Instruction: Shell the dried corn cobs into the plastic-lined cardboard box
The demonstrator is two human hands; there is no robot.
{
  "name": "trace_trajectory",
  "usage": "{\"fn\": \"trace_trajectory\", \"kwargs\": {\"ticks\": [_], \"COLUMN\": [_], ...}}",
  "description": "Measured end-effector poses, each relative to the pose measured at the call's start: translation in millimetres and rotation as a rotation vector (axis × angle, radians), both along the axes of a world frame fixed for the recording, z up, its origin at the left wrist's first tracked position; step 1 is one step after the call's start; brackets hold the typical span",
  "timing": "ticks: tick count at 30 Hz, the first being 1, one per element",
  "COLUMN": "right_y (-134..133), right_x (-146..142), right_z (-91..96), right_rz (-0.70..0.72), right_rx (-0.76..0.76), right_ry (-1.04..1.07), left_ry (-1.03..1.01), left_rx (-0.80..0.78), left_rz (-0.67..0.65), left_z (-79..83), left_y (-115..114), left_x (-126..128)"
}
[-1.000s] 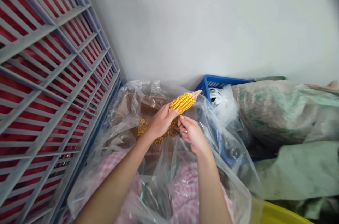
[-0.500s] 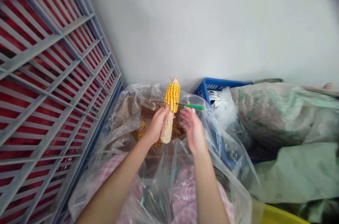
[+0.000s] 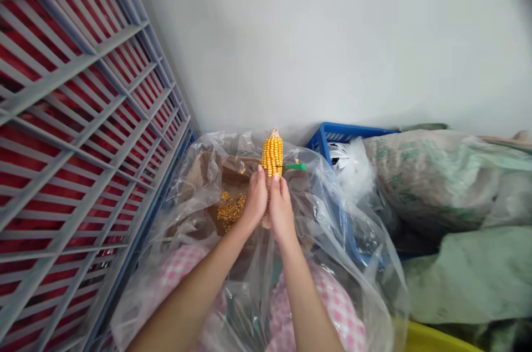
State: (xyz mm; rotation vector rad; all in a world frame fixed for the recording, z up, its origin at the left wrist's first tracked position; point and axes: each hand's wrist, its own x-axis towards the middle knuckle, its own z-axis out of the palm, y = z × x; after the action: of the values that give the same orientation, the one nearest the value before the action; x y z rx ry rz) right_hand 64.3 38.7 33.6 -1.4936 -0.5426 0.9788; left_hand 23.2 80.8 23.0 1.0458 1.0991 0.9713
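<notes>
Both my hands grip an ear of corn (image 3: 272, 156), held upright with its tip up. Yellow kernels cover its upper part, while the lower part is a bare cob, mostly behind my fingers. My left hand (image 3: 256, 197) wraps the left side, thumb at the lowest kernels. On the right side my right hand (image 3: 280, 202) closes round the cob, thumb also against the kernels. A tool with a green handle (image 3: 296, 166) sticks out to the right behind the ear; its thin shaft is mostly hidden. Loose kernels (image 3: 233, 210) lie below in the plastic-lined cardboard box (image 3: 245, 166).
Clear plastic sheeting (image 3: 332, 219) spreads over the box and my lap. A tall slatted plastic crate (image 3: 100, 58) stands at the left. At the right are a blue basket (image 3: 322, 141), a stuffed sack (image 3: 424, 174) and a yellow rim (image 3: 436, 338). A white wall rises behind.
My right hand, open and apart from the ear before, has moved left and closed on the cob. The ear has dropped slightly, and less of the green handle shows.
</notes>
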Motion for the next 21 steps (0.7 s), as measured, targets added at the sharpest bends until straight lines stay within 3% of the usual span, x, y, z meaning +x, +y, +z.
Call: {"fn": "trace_trajectory", "kwargs": {"ticks": [3, 10, 18, 21], "right_y": [2, 3, 3, 2], "right_x": [-2, -3, 2, 6], "right_z": [-1.5, -6.4, -4.0, -5.1], "right_rz": [-0.054, -0.07, -0.021, -0.073], "right_rx": [0.012, 0.137, 0.192, 0.183], "right_ry": [0.011, 0.284, 0.324, 0.315], "left_ry": [0.085, 0.036, -0.064, -0.057], "left_rx": [0.063, 0.042, 0.102, 0.091], "left_rz": [-0.009, -0.026, -0.116, -0.155], "left_z": [3.9, 6.5, 8.8, 8.9], "left_y": [-5, -10, -8, -12], "left_x": [3, 5, 0, 3]}}
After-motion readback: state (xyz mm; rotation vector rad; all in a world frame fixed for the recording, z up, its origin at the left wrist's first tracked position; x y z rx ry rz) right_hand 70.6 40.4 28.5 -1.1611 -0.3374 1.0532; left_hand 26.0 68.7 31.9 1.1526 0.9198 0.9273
